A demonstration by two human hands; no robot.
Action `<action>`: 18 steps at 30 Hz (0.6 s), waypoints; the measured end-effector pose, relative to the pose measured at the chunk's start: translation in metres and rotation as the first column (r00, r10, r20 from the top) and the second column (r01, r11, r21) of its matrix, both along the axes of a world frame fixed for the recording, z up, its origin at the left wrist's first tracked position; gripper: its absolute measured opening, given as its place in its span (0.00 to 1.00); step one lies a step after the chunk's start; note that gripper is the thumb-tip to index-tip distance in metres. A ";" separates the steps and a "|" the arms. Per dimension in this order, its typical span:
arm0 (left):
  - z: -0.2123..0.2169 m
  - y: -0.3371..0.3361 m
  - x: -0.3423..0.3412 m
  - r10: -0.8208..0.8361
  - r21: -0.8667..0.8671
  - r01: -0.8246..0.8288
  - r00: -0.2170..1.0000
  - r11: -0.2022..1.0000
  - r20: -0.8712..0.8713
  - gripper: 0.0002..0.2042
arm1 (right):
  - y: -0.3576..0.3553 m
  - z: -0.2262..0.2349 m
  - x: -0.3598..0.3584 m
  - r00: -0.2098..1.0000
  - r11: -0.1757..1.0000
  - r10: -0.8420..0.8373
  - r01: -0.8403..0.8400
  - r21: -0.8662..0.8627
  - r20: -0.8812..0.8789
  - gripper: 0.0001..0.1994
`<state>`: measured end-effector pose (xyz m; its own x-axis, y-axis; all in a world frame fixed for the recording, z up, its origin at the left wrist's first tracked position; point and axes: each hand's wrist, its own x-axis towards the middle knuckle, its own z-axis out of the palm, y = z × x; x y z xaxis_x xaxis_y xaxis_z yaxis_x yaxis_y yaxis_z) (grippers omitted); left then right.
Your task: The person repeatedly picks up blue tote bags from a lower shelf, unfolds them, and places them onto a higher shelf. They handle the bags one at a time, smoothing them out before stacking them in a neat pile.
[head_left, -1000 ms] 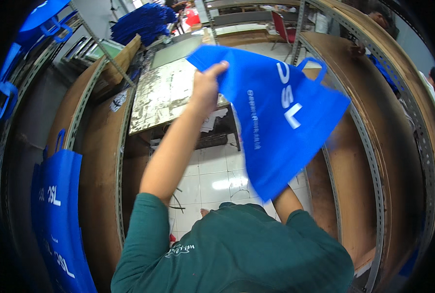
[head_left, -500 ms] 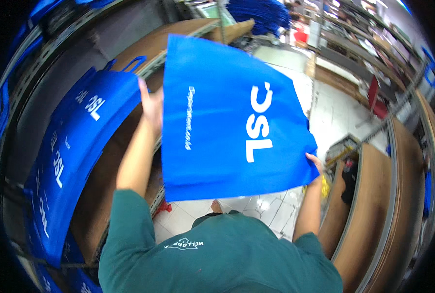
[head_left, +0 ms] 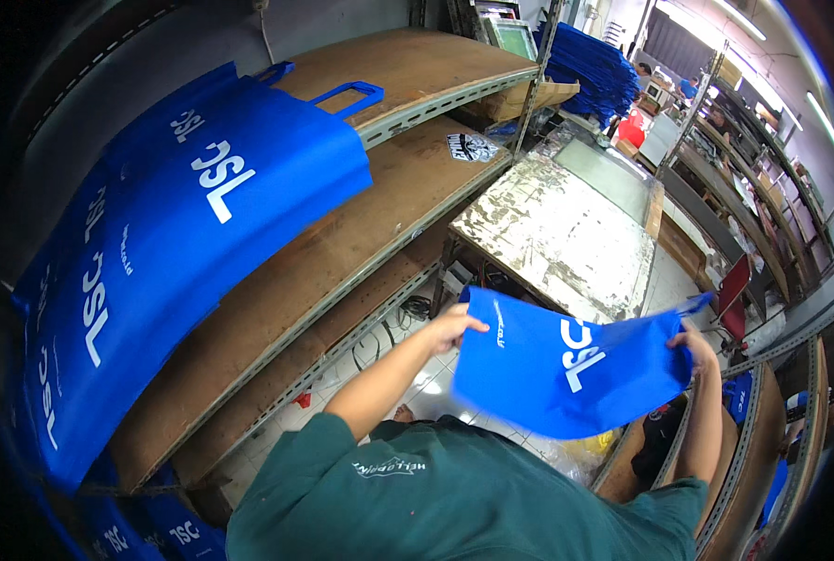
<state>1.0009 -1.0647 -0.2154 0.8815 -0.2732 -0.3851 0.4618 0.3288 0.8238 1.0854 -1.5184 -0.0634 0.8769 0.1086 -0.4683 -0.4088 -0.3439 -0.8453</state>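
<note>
This is a workshop where cloth bags are printed. The left hand (head_left: 451, 327) and right hand (head_left: 696, 348) hold a blue bag (head_left: 566, 374) with white lettering, and just beyond it stands a paint-smeared printing table (head_left: 557, 238). To the left of the hands, long wooden shelves (head_left: 342, 243) on metal racking carry more blue bags (head_left: 174, 243) spread flat in a row. Farther off, past the table, lies a heap of blue bags (head_left: 590, 70), with more racks (head_left: 763, 168) under strip lights (head_left: 763, 89) and other people at work in the distance.
</note>
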 end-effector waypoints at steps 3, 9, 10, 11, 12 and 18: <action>-0.011 0.020 0.047 -0.096 0.216 0.123 0.987 0.969 -0.132 0.11 | -0.095 -0.092 0.033 0.936 0.899 0.199 -0.293 -0.327 -0.290 0.21; 0.102 0.044 0.091 -0.268 0.067 0.264 0.962 0.962 0.058 0.12 | 0.006 0.003 -0.018 0.979 0.985 -0.169 0.163 0.058 0.119 0.34; 0.135 0.050 0.096 -0.277 0.167 0.261 0.957 0.951 0.081 0.14 | 0.008 0.011 -0.022 0.973 0.981 -0.160 0.139 0.133 0.164 0.33; 0.156 0.055 0.103 -0.228 0.193 0.193 0.957 0.962 0.178 0.14 | 0.015 0.020 -0.024 0.949 0.962 -0.230 0.187 0.201 0.217 0.35; 0.183 0.061 0.106 -0.214 0.220 0.153 0.934 0.963 0.285 0.14 | 0.014 0.027 -0.021 0.947 0.972 -0.156 0.097 0.214 0.280 0.35; 0.317 0.112 0.119 0.021 0.174 -0.166 0.781 0.971 0.624 0.10 | 0.087 0.057 0.016 0.822 0.853 -0.283 -0.019 0.521 0.493 0.34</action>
<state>1.1197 -0.9526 0.1021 0.9656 -0.1541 0.2097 -0.1903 0.1316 0.9729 1.1014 -1.4309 -0.0060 0.9854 0.0494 0.1630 0.1507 0.1924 -0.9697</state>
